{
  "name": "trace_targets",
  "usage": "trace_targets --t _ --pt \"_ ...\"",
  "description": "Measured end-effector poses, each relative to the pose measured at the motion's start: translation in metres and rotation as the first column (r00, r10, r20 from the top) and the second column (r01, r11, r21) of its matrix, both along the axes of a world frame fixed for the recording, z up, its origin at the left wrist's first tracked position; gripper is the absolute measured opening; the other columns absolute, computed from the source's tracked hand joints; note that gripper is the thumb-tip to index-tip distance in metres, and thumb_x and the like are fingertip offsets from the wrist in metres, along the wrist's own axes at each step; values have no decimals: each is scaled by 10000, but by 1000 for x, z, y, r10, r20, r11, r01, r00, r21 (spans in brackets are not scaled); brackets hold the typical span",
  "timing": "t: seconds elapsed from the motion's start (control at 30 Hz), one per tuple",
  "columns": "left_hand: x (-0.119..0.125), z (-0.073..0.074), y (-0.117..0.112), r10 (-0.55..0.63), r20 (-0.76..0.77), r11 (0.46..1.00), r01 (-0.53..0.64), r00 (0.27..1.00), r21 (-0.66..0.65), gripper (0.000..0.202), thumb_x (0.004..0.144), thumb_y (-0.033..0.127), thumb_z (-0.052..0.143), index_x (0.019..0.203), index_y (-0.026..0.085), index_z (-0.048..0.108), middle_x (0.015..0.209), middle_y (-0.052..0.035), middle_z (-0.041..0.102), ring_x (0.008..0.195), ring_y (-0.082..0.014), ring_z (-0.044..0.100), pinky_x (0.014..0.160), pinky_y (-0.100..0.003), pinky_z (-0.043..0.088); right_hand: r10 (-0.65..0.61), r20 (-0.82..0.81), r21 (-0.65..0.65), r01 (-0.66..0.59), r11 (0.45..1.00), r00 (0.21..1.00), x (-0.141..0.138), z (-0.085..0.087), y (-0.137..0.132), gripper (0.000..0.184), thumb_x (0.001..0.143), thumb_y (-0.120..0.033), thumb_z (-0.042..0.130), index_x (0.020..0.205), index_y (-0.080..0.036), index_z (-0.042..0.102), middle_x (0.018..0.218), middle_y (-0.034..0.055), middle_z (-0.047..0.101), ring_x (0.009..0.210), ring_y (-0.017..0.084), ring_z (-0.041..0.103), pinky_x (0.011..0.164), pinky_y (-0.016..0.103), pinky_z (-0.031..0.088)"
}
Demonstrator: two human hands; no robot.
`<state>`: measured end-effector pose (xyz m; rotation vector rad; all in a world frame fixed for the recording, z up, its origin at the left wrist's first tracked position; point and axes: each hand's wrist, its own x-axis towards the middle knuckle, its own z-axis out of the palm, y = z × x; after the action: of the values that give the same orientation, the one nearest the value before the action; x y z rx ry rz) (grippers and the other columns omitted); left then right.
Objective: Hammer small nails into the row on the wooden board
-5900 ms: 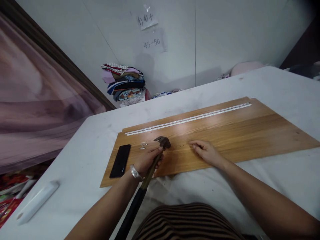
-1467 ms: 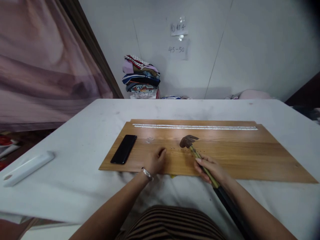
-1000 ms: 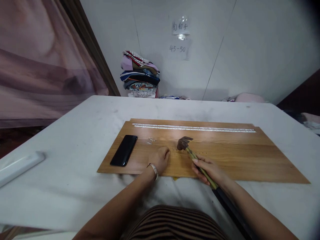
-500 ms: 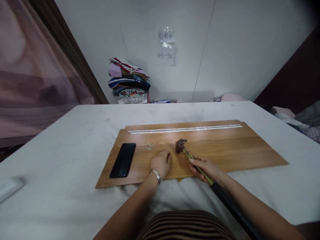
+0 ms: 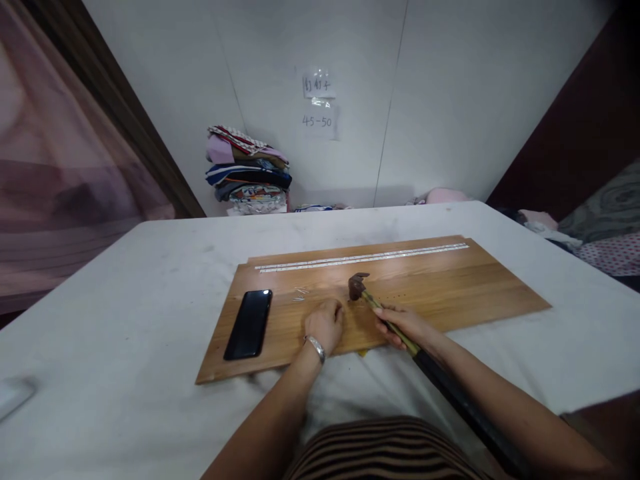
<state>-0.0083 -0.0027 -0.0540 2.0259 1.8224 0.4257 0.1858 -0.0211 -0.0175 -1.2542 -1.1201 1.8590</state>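
Brown wood-grain made the surface of the board [image 5: 450, 287], which, as the head view showed, lay on a table with a white covering [image 5: 150, 300]. Over the middle of this board was the head of the hammer [image 5: 434, 375], placed between the two hands and closer to the left one. Its claw pointed away from the left hand; whether the metal touched the wood, I could not tell. The right hand [image 5: 403, 324] was grasping the handle not far behind the hammer head, above the near edge of the board, and the black grip extended back under the right forearm. The left hand [image 5: 324, 325] rested on the near part of the board with curled fingers, just beside the hammer head; if something was pinched in them, I could not tell. Some thin nails [image 5: 299, 299] lay on the board, between the left hand and a black phone [image 5: 249, 325] at the board's left end. Small dark dots [image 5: 393, 296] formed a row on the board, beyond the right hand. Two white strips [image 5: 365, 259] ran along its far edge.
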Motion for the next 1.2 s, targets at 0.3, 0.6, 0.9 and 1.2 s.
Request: trace_targets --t 0.3,0.6,0.9,1.2 --pt "1 2 2 -21 -61 1000 20 998 -17 212 909 305 415 933 221 607 993 -61 676 898 -196 626 716 -286 393 -9 22 3 9 1000 1000 -3 -4 -2 406 677 -536 660 650 -185 458 448 -87 486 245 24 337 220 139 246" --pt "2 3 6 -46 -145 998 40 988 -48 193 914 324 409 950 230 574 996 -42 671 902 -180 627 709 -274 399 -69 -13 18 70 997 997 0 -3 -6 358 684 -482 680 747 -185 491 523 -84 509 263 25 370 228 140 262" --pt "2 1 8 -54 -157 998 48 986 -46 202 917 333 398 962 230 566 995 -45 673 910 -186 632 711 -282 397 -94 1 31 94 995 996 -4 -10 -7 376 694 -510 663 690 -185 474 468 -87 482 249 26 347 225 143 250" --pt "2 -1 9 -55 -149 998 51 987 -34 211 914 325 397 963 229 579 965 -50 679 882 -186 636 690 -276 397 -72 18 35 71 997 997 -5 -13 -5 398 692 -526 652 625 -176 476 407 -88 447 243 29 339 226 138 236"
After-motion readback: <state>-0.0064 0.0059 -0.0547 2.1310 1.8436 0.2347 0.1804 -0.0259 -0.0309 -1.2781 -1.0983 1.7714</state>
